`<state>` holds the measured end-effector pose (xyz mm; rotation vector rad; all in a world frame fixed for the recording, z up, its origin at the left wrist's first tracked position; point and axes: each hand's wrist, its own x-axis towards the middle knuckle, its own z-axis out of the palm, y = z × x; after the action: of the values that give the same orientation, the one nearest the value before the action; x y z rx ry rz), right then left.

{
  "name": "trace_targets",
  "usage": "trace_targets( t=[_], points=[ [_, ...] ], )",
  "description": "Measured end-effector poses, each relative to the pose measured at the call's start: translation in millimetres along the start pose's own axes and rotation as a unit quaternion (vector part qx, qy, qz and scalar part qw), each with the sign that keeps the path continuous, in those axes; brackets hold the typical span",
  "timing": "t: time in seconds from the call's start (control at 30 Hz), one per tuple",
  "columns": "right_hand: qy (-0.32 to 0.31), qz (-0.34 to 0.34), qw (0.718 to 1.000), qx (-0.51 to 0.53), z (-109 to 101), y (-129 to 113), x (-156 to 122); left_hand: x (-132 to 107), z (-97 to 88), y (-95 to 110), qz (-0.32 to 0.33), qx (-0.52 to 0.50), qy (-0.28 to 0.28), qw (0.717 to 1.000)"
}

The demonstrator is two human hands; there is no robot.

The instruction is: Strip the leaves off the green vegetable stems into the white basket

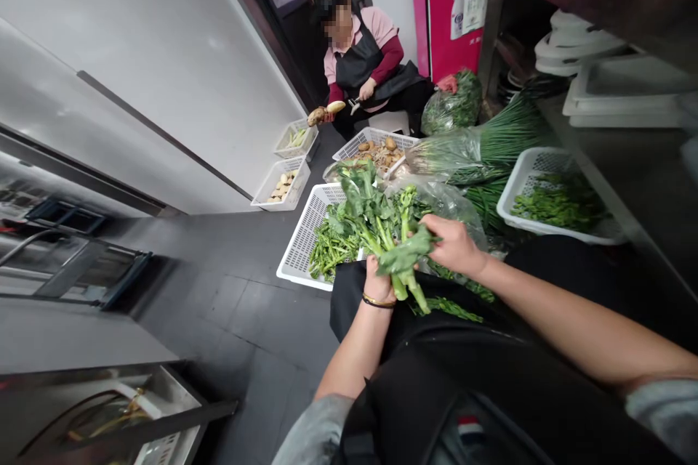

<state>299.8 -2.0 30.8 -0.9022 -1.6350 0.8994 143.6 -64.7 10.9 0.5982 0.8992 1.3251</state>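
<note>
The left hand (pixel 380 283) is gripping a bunch of thick-stemmed, leafy green vegetables (pixel 377 224); the right hand (pixel 454 243) is pinching a broad green leaf (pixel 406 253) crossing in front.

I'm seeing deep green leaves (pixel 406 253) on pale green stalks (pixel 400 288), white grid-patterned basket (pixel 299 247), dark grey floor (pixel 240 334), bright magenta panel (pixel 443 29)!

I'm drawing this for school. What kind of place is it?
Probably a restaurant kitchen: there's a white basket of greens, a person wearing a dark apron, and stacked white containers.
</note>
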Motion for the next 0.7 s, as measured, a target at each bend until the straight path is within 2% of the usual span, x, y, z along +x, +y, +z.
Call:
trace_targets(
  t=[0.07, 0.13, 0.2, 0.27, 0.33, 0.43, 0.53, 0.6, 0.67, 0.7],
  points=[
    [-0.008, 0.129, 0.982, 0.135, -4, 5, -2, 1, -3.2, 1, 0.014, -0.035, -0.047, 0.998],
    [-0.039, 0.246, 0.930, 0.270, -8, 6, 4, 2, -4.9, -1, 0.024, -0.068, -0.107, 0.992],
    [-0.092, 0.294, 0.883, 0.354, -10, 3, 11, 3, -5.1, -6, 0.010, -0.091, -0.151, 0.984],
    [-0.120, 0.294, 0.870, 0.376, -10, 0, 18, 3, -5.5, -11, -0.015, -0.092, -0.165, 0.982],
    [-0.131, 0.272, 0.892, 0.337, -7, 1, 23, 3, -6.9, -14, -0.023, -0.082, -0.156, 0.984],
    [-0.138, 0.227, 0.944, 0.198, -1, 9, 23, 2, -7.1, -14, -0.003, -0.038, -0.127, 0.991],
    [-0.081, 0.087, 0.993, 0.026, 4, 12, 16, 0, -0.7, -12, 0.002, 0.014, -0.078, 0.997],
    [-0.069, -0.023, 0.997, -0.035, 4, 7, 7, 0, 4.5, -11, 0.018, 0.005, -0.036, 0.999],
    [-0.124, -0.111, 0.985, -0.036, -1, 5, -6, 3, 5.4, -8, 0.043, -0.021, -0.009, 0.999],
    [-0.141, -0.133, 0.981, -0.026, -6, 7, -14, 4, 3.4, -5, 0.053, -0.029, -0.006, 0.998]
  ],
)
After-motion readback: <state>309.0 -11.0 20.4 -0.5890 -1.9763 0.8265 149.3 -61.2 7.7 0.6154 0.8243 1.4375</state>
